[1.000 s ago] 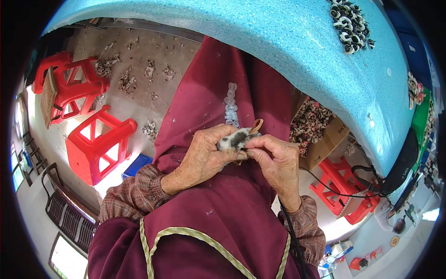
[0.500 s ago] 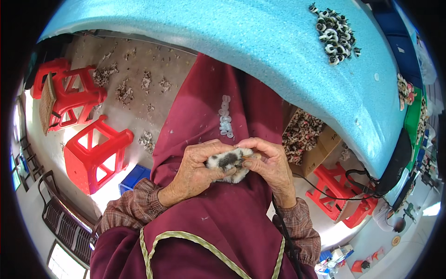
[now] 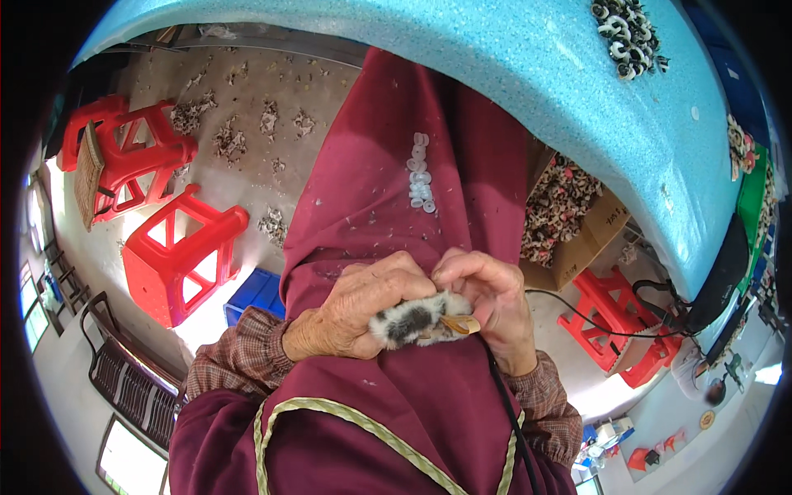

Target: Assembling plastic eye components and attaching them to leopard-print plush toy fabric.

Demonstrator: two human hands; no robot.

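A small white and dark-grey furry plush piece [image 3: 406, 322] is held low over my lap. My left hand [image 3: 367, 301] is closed round its left and upper side. At its right end the fingers of my right hand [image 3: 493, 290] are bent in against the fur, pinching it. A tan-orange flap [image 3: 459, 324] sticks out of the plush between the hands. What lies under my right fingertips is hidden. Beyond my hands, a row of small translucent plastic discs [image 3: 420, 173] rests on my maroon apron [image 3: 363, 206].
A light-blue covered table [image 3: 511, 74] curves across the far side, bearing a pile of black-and-white ring-shaped parts [image 3: 629, 40]. Right of my knees stands a cardboard box [image 3: 587, 243] of small plush pieces. Red stools [image 3: 153, 276] and a blue bin [image 3: 252, 293] are at left. Scraps litter the floor [image 3: 239, 99].
The plush piece has turned and sits lower, its tan-orange flap now plainly visible. My left fingers have come over its top; my right hand has shifted round its end. The view has tilted slightly.
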